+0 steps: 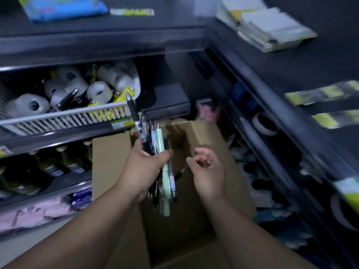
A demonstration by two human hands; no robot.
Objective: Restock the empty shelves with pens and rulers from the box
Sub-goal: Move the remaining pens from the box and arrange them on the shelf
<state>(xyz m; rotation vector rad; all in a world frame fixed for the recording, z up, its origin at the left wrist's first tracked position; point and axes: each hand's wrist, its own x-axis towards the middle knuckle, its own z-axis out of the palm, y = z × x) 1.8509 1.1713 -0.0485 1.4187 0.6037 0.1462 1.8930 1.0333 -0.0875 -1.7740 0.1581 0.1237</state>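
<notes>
a: head view first. what's in hand?

b: my left hand (144,167) is clamped round a bundle of pens (155,140), thumb across the front, tips pointing up toward the shelves. one black pen (133,109) rides higher than the rest, and a pale green pen (162,140) sits in the middle. i'd say they're fisted like that so the lot travels in one go.

a: and the other hand?

b: the right hand (207,171) hangs just beside the bundle, fingers loosely curled, holding nothing — ready to pick singles off, i judge.

a: where is all this?

b: over the open cardboard box (110,162), which stands in the corner where two runs of dark shelving meet. i can't make out any rulers; the inside of the box is too dark.

a: room to move?

b: tight on the left. the white slatted basket (64,119) of tape rolls (99,90) overhangs its shelf lip, and the tall pen's tip is close to its rim. to the right of it a dark ledge (165,101) juts out — i judge that's the gap to aim for. the box's upright flap (204,133) stands near the right hand's fingers. the right-hand shelving is blurred, so i won't vouch for its edges.
</notes>
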